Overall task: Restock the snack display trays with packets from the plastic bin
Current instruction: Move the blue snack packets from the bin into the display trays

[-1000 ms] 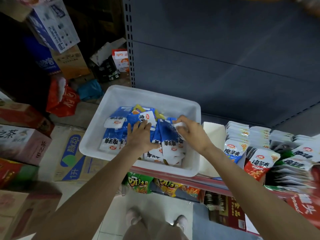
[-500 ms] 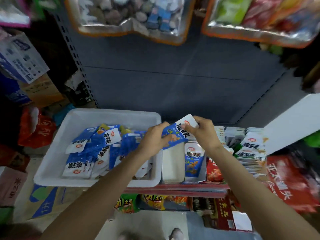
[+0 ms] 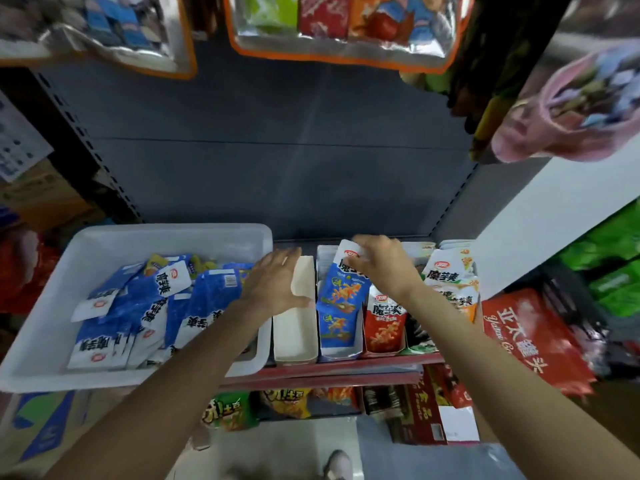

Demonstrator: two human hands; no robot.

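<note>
A white plastic bin [image 3: 52, 327] sat at the left end of the red-edged shelf [image 3: 346, 363], with a heap of blue-and-white snack packets [image 3: 145, 306] lying loose inside it; the left hand [image 3: 273, 284] hung over the bin's right rim, fingers straight and spread, holding nothing, its fingertips close by the tall back of an empty white tray [image 3: 294, 330]; just right of that tray stood a second tray [image 3: 341, 353] with blue packets leaning one upon another; the right hand [image 3: 381, 263] was at the back of this tray, fingers curled over the white top edge of a blue packet [image 3: 346, 285] and pinching it, the packet's lower part resting on those already in the tray; further right, a tray of red packets [image 3: 384, 323] stood just beside, then white-and-orange packets [image 3: 450, 282]; a large red bag [image 3: 526, 334] lay at the far right; clear bags of sweets [image 3: 339, 29] hung above.
</note>
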